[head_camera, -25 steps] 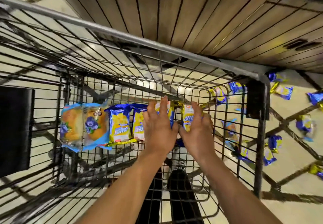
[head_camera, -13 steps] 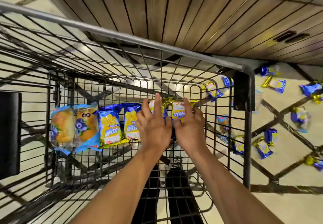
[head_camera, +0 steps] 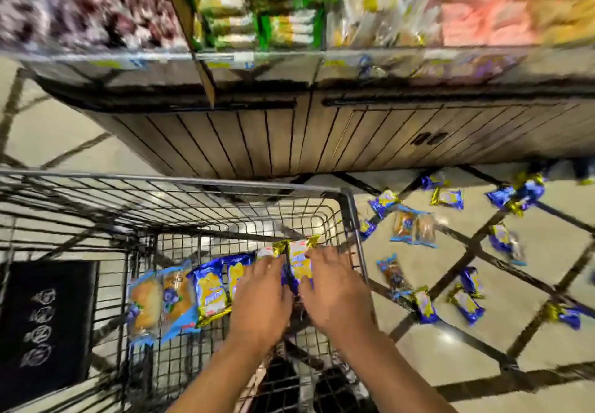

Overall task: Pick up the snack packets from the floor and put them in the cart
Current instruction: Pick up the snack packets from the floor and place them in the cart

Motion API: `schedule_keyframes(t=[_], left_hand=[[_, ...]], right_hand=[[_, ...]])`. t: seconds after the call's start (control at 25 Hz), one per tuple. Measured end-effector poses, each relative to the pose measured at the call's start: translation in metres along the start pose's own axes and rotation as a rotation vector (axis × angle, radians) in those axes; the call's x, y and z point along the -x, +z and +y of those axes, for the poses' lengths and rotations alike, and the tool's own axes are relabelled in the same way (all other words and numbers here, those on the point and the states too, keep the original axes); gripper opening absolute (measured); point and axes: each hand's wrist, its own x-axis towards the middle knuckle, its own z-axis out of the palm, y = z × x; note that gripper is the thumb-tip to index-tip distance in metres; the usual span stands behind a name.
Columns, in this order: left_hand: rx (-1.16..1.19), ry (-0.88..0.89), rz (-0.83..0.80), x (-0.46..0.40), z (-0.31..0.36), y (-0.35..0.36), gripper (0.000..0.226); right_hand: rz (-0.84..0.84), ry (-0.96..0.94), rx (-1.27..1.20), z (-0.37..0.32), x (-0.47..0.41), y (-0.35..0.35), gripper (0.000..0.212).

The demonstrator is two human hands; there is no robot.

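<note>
Both hands are down inside the cart (head_camera: 349, 209): my right hand (head_camera: 335, 296) has its fingers bent over a yellow-and-blue snack packet (head_camera: 301, 263), pressing it upright at the right end of the row, while my left hand (head_camera: 262, 296) lies with fingers extended over the neighbouring packets; whether its thumb pinches anything I cannot tell, since motion blur hides it. I judge this posture serves to line the newest packet against the others so the row stands on the wire floor without toppling. Leftward, two more yellow-and-blue packets (head_camera: 211, 293) stand edge to edge, then a light-blue twin bun pack (head_camera: 161, 303) showing golden buns and a blueberry print. Packets have glossy foil, gold crimped ends and blue borders. Outside the cart's right wall, many similar packets on the floor (head_camera: 467, 306) lie scattered across the tiled floor (head_camera: 450, 351), well apart from each other, so much of the task remains. Beyond the cart stands a wooden-fronted display unit (head_camera: 289, 142) with blurred goods above.
</note>
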Motion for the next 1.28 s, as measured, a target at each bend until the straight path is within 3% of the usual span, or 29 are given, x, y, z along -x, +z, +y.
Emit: schedule_keyframes(t=[0.2, 0.44, 0.72, 1.0, 1.28], left_hand=[[-0.172, 0.224, 0.066, 0.036, 0.073, -0.063, 0.064], [-0.255, 0.434, 0.068, 0.109, 0.193, -0.077, 0.052], [-0.429, 0.618, 0.122, 0.204, 0.308, -0.015, 0.041], [-0.456, 0.809, -0.024, 0.284, 0.412, 0.062, 0.058], [-0.448, 0.983, -0.076, 0.3, 0.529, 0.113, 0.059]], right_hand=[[0.143, 0.062, 0.127, 0.02, 0.07, -0.071, 0.035], [0.264, 0.207, 0.018, 0.08, 0.168, -0.145, 0.034], [0.4, 0.353, -0.003, 0.209, 0.304, -0.159, 0.045], [0.464, 0.522, -0.111, 0.322, 0.429, -0.157, 0.041], [0.585, 0.702, -0.211, 0.408, 0.474, -0.172, 0.041]])
